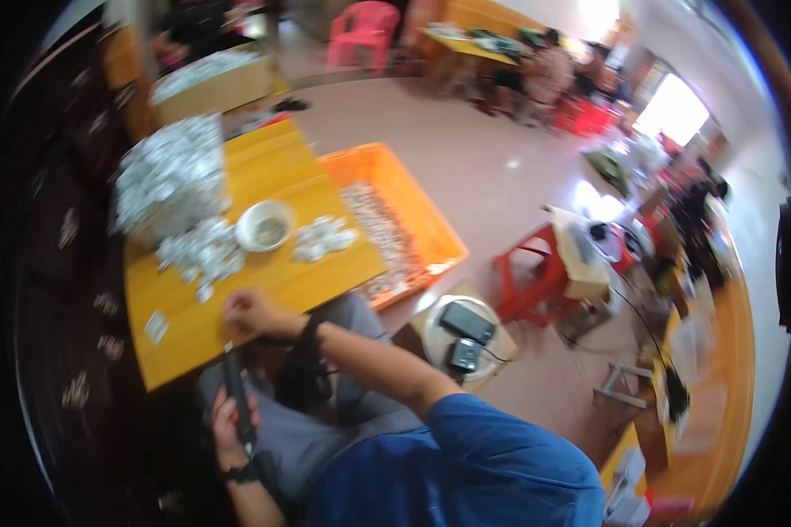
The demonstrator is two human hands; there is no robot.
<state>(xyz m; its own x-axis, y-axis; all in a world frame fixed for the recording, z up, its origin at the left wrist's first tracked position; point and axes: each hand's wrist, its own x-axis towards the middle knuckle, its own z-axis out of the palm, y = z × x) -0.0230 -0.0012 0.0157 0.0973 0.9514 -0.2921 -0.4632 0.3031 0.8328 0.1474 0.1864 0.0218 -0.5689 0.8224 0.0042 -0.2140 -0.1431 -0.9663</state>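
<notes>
My left hand [229,423], low at the table's near edge, is wrapped round a black stick-shaped tool [235,386] with a metal tip, which looks like an electric screwdriver. Just above that tip, my right hand [248,313] is held over the table edge with its fingers pinched together; whatever is between them is too small to make out. A small white piece [156,327] lies alone on the yellow table [303,290]. Farther back sit a loose heap of white-and-silver pieces [204,250], a white bowl [255,215] with small bits inside, and a smaller pile [323,239] to its right.
A box heaped with silvery packets [171,176] stands at the table's back left. An orange crate [426,228] of small pieces is beside the table. Right of my knee, a round-topped stool [439,351] bears two dark devices. Red stools [540,272] and people are farther off.
</notes>
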